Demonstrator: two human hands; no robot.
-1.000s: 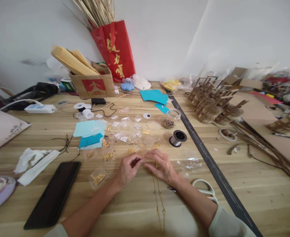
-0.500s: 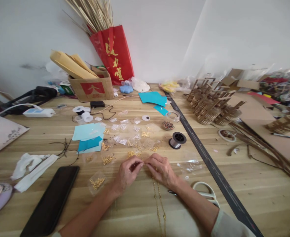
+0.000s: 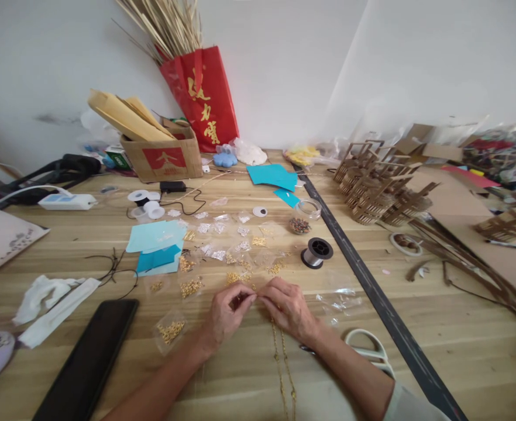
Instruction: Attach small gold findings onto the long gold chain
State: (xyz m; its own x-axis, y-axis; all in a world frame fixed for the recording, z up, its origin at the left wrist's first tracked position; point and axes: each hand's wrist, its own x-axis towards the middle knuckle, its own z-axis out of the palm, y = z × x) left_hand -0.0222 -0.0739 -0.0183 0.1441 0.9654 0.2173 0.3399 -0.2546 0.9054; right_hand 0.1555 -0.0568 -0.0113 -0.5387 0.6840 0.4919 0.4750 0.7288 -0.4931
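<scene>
Fingertip to fingertip, my left hand (image 3: pixel 228 314) and my right hand (image 3: pixel 289 309) meet over the middle of the table, both closed in a pinch. A thin gold chain (image 3: pixel 276 355) with small beads comes out from under my right hand and runs in two strands toward the table's front edge. What sits between my left fingertips is too small to make out. Just beyond the hands lie little piles of gold findings (image 3: pixel 233 277) on clear bags. Another bag of gold pieces (image 3: pixel 171 331) is left of my left wrist.
White-handled scissors (image 3: pixel 374 345) lie partly under my right forearm. A wire spool (image 3: pixel 317 252) stands beyond my right hand, near a dark strip (image 3: pixel 363 275) crossing the table. At left are a black phone (image 3: pixel 86 362) and blue cards (image 3: pixel 158 257). Wooden baskets (image 3: pixel 381 187) stand back right.
The pinched hands stay together at nearly the same spot, sinking very slightly in the picture. The view has shifted a little; nothing was visibly picked up or released.
</scene>
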